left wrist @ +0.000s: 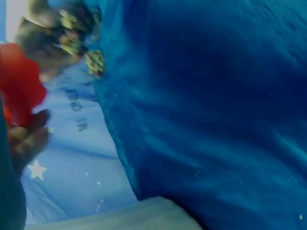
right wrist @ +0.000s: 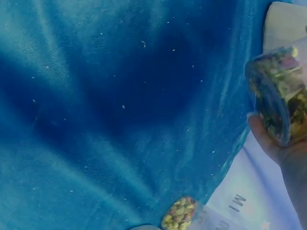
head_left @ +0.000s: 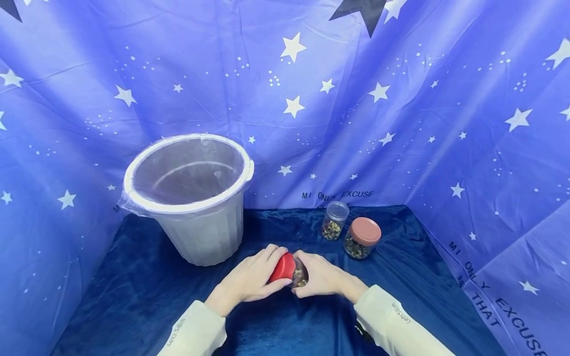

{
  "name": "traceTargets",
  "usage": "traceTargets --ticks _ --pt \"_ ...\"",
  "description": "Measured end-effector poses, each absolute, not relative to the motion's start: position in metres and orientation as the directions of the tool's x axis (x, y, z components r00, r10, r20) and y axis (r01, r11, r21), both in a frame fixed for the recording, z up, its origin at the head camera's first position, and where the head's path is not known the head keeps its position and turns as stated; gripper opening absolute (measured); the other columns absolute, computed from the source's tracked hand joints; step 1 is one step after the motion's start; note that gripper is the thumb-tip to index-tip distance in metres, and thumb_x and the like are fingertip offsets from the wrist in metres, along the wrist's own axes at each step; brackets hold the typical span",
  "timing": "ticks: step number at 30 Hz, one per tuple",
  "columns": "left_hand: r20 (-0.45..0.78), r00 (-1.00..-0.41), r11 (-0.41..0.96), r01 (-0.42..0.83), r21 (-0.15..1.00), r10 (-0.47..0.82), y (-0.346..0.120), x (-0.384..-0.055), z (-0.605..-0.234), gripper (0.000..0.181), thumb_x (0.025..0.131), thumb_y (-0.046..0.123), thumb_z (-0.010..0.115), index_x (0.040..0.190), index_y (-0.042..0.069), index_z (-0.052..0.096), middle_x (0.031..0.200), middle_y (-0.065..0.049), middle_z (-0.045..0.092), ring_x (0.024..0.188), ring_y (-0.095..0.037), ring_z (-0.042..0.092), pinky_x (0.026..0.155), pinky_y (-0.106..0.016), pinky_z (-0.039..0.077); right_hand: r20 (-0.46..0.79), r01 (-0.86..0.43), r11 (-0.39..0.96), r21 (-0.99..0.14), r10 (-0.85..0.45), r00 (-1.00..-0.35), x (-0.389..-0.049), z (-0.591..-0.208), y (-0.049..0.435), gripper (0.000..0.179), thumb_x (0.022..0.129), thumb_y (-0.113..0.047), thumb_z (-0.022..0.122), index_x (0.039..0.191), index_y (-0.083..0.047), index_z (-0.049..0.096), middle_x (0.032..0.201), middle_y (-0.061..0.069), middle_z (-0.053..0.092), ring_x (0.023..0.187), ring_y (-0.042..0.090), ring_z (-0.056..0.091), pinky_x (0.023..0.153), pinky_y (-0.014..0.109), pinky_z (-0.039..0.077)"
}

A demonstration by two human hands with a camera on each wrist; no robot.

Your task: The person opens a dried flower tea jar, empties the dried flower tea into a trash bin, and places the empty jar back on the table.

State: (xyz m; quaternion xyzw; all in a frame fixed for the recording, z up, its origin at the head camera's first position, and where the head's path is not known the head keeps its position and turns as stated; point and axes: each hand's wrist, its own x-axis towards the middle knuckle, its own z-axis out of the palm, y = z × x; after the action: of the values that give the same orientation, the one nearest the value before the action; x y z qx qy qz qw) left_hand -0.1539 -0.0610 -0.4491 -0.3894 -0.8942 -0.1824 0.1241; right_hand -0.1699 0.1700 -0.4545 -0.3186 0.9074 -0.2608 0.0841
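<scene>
Above the cloth my left hand (head_left: 254, 277) grips the red lid (head_left: 283, 268) of a jar tipped on its side. The jar's clear body (head_left: 300, 273), with dried bits in it, is held by my right hand (head_left: 322, 275). The left wrist view has the red lid (left wrist: 21, 81) at its left edge, blurred. Mixed green, yellow and purplish dried pieces show through the jar body (right wrist: 283, 91) in the right wrist view. My palms and some fingers are hidden, and I cannot tell whether the lid is loose.
Back right stand a clear-lidded jar (head_left: 335, 220) of yellowish and red dried bits and a pink-lidded jar (head_left: 363, 237) with dark green contents. A pale bin (head_left: 202, 235) with a plastic liner stands at left. Dark blue cloth (head_left: 285, 326) covers the table; starry curtains (head_left: 249, 99) surround it.
</scene>
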Motion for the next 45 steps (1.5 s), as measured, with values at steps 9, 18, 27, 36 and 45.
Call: traceTargets --ticks 9,18,27,36,45 --pt "0.639 -0.442 0.646 0.754 -0.116 0.63 -0.061 -0.161 -0.466 0.055 0.09 0.057 0.045 0.106 0.007 0.059 0.084 -0.002 0.062 0.064 -0.013 0.056 0.057 -0.026 0.051 0.05 -0.583 0.665 -0.466 -0.638 -0.768 -0.162 -0.452 0.159 0.054 0.063 -0.034 0.08 0.109 -0.017 0.056 0.09 -0.009 0.063 0.077 0.002 0.056 0.068 0.019 0.049" --pt "0.703 -0.455 0.714 0.692 -0.108 0.547 -0.051 -0.162 -0.465 0.05 0.089 0.053 0.034 0.095 0.008 0.056 0.072 -0.001 0.056 0.051 -0.017 0.052 0.047 -0.028 0.046 0.164 -0.591 0.694 -0.412 -0.581 -0.797 -0.16 -0.456 0.152 0.052 0.06 -0.038 0.081 0.101 -0.015 0.058 0.084 -0.009 0.063 0.07 0.002 0.055 0.062 0.02 0.048" --pt "0.69 -0.491 0.725 0.685 -0.072 0.532 -0.049 -0.157 -0.468 0.046 0.083 0.051 0.043 0.097 0.008 0.055 0.068 0.0 0.056 0.05 -0.016 0.051 0.047 -0.028 0.044 0.13 -0.557 0.686 -0.468 -0.57 -0.811 -0.156 -0.46 0.152 0.049 0.059 -0.036 0.081 0.097 -0.017 0.058 0.08 -0.01 0.061 0.067 0.0 0.053 0.059 0.017 0.047" --pt "0.672 -0.573 0.761 0.649 0.023 0.469 -0.041 -0.15 -0.464 0.037 0.081 0.046 0.05 0.091 0.011 0.051 0.064 0.001 0.054 0.047 -0.014 0.049 0.042 -0.024 0.038 0.11 -0.537 0.657 -0.529 -0.574 -0.811 -0.155 -0.462 0.156 0.045 0.061 -0.036 0.083 0.094 -0.021 0.057 0.08 -0.013 0.061 0.067 -0.002 0.054 0.059 0.016 0.047" --pt "0.582 -0.715 0.837 0.538 0.104 0.387 -0.031 -0.145 -0.461 0.035 0.083 0.046 0.055 0.092 0.013 0.049 0.062 0.002 0.055 0.045 -0.014 0.048 0.039 -0.024 0.035 0.131 -0.535 0.671 -0.514 -0.554 -0.822 -0.158 -0.466 0.16 0.046 0.059 -0.037 0.084 0.095 -0.021 0.059 0.08 -0.014 0.062 0.067 -0.002 0.055 0.06 0.017 0.047"
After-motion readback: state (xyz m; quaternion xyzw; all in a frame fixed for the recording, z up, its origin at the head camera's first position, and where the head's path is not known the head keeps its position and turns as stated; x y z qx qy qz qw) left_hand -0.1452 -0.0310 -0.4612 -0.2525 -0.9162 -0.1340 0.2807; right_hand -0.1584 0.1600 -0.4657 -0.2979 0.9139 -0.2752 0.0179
